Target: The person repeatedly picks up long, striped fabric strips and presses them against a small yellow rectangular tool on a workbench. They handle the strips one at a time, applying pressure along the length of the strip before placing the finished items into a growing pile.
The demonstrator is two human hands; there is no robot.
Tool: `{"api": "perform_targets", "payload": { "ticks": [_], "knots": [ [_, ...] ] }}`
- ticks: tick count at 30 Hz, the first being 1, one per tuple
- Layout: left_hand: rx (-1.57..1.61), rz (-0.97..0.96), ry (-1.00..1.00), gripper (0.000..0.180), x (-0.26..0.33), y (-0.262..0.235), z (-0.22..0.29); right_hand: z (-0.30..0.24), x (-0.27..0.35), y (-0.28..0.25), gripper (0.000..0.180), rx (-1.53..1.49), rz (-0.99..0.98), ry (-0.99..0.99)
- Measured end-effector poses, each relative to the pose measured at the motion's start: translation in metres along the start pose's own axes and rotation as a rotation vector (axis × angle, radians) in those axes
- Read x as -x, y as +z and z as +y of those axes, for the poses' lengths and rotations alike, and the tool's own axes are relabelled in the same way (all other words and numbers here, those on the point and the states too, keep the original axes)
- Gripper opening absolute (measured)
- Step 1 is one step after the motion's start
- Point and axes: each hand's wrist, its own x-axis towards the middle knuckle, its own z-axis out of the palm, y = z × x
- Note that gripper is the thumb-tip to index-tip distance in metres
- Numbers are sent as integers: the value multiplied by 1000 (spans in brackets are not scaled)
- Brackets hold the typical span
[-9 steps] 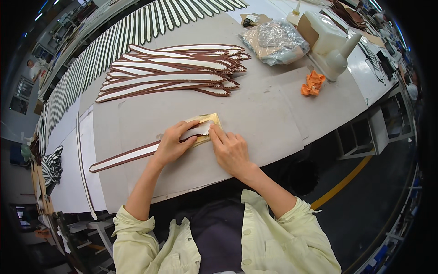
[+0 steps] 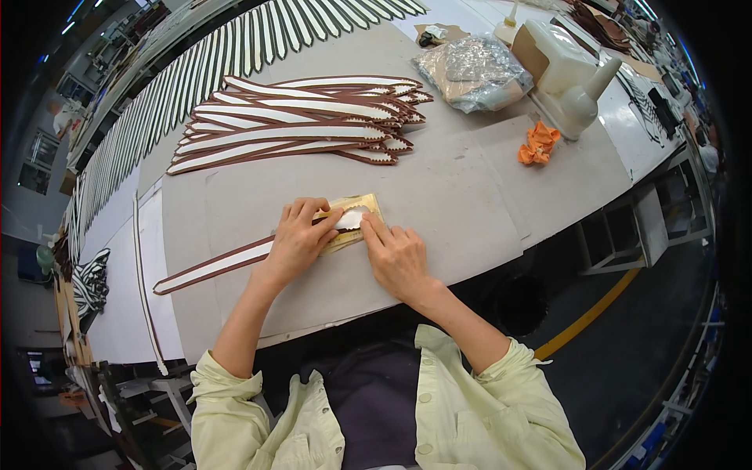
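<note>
left hand [image 2: 299, 239] pressing flat on strip end | right hand [image 2: 394, 254] fingertips pinning gold template [image 2: 354, 220] | long brown-edged white strip [image 2: 215, 267] on grey table [image 2: 470, 204] before person | step: aligning template on tip | next seems steady pressure, edges matched

Grey worktable [image 2: 470, 204] with leather strips [image 2: 305, 121]
</note>
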Motion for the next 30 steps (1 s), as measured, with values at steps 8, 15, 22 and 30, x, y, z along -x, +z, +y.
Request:
{"api": "perform_targets", "payload": {
  "ticks": [8, 15, 22, 30],
  "knots": [
    [-59, 225, -143, 31, 35, 19, 10, -2, -1, -2, 51, 1, -14, -3],
    [-5, 216, -252, 31, 30, 9, 22, -1, -1, 3, 53, 5, -18, 6],
    [-93, 243, -200, 29, 30, 21, 21, -2, -5, -2, 51, -34, -53, 3],
    [138, 233, -286, 27, 5, 26, 22, -1, -6, 3, 43, -74, -18, -15]
  ]
}}
